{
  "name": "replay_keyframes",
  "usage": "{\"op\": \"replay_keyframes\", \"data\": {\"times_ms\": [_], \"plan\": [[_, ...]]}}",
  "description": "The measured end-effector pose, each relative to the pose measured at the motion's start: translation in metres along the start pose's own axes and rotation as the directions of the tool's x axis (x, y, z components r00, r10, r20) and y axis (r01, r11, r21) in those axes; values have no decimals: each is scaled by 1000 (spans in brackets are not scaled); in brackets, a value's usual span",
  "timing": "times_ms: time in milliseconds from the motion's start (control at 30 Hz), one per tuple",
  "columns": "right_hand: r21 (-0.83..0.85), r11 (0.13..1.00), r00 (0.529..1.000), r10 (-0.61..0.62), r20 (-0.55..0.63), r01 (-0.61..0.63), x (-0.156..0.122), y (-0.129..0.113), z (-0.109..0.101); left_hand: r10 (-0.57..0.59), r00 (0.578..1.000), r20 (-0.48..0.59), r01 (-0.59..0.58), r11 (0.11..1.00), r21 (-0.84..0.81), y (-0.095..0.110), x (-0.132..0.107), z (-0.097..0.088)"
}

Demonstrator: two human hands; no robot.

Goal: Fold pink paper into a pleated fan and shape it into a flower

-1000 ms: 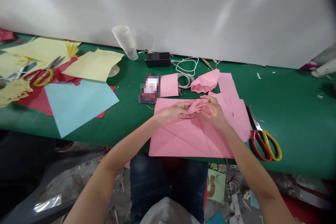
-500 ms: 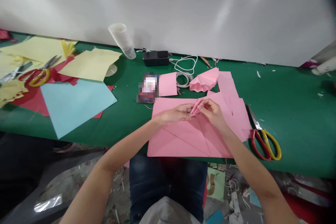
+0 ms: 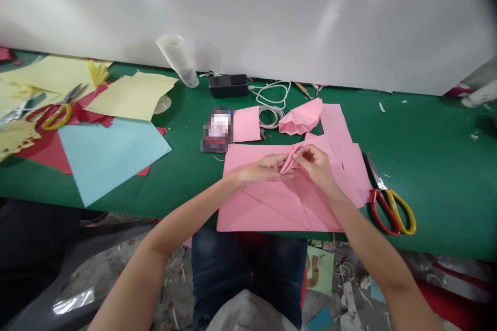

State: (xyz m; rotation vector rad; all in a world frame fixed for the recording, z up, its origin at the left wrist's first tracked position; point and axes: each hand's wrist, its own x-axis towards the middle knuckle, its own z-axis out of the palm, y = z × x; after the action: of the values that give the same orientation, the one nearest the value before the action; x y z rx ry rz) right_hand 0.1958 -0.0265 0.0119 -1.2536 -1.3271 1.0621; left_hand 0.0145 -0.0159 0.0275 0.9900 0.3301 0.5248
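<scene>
Between my hands is a small folded piece of pink paper (image 3: 289,161), narrow and pleated. My left hand (image 3: 268,167) grips its left side, and the fingers of my right hand (image 3: 312,161) pinch its upper right part. Both hands are just over a stack of pink paper sheets (image 3: 264,207) with diagonal creases, at the table's front edge. A pleated pink paper fan (image 3: 301,118) lies beyond my right hand. To the right rest scissors (image 3: 388,201) with one red and one yellow handle, blades slightly apart.
On the green table (image 3: 438,165) stand a tilted stack of plastic cups (image 3: 177,59) and a black box (image 3: 228,86) with a white cable (image 3: 272,116). A blurred phone (image 3: 218,129) lies near a pink square (image 3: 246,124). Leftward are blue paper (image 3: 112,155), yellow sheets (image 3: 132,95) and more scissors (image 3: 58,114).
The folded pink paper has turned slightly and shows a little more between my fingers. Both hands stay in nearly the same place, and the whole view has shifted slightly.
</scene>
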Motion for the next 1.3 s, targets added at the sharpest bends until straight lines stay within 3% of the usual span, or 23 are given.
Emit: {"op": "replay_keyframes", "data": {"times_ms": [100,167,267,333,567,833,1000,1167,1300], "plan": [[-69,997,999,-32,-4,32,-2,0,1,-30,997,-74,37,994,107,-3,-2,1],[-122,991,998,-65,-24,61,-3,-2,2,-16,980,-196,70,960,270,-7,-3,2],[-138,987,990,-91,-106,76,-5,-6,3,154,896,-417,98,846,523,-15,-4,6],[-95,993,985,-78,-154,64,-5,-9,2,274,832,-481,95,785,612,-20,-4,8],[-6,999,970,-47,-240,47,-8,-10,5,490,730,-476,19,682,731,-22,-6,9],[14,996,961,-76,-266,83,-12,-8,9,530,664,-527,-36,727,686,-21,-5,8],[36,996,960,-64,-274,77,-11,-9,8,513,652,-558,-63,770,635,-17,-4,9],[-22,997,960,-72,-270,69,-9,-11,5,396,709,-584,-112,881,460,-11,-3,8],[-118,989,968,-113,-224,88,-7,-10,3,325,748,-578,-59,901,431,-8,-1,5]]}}
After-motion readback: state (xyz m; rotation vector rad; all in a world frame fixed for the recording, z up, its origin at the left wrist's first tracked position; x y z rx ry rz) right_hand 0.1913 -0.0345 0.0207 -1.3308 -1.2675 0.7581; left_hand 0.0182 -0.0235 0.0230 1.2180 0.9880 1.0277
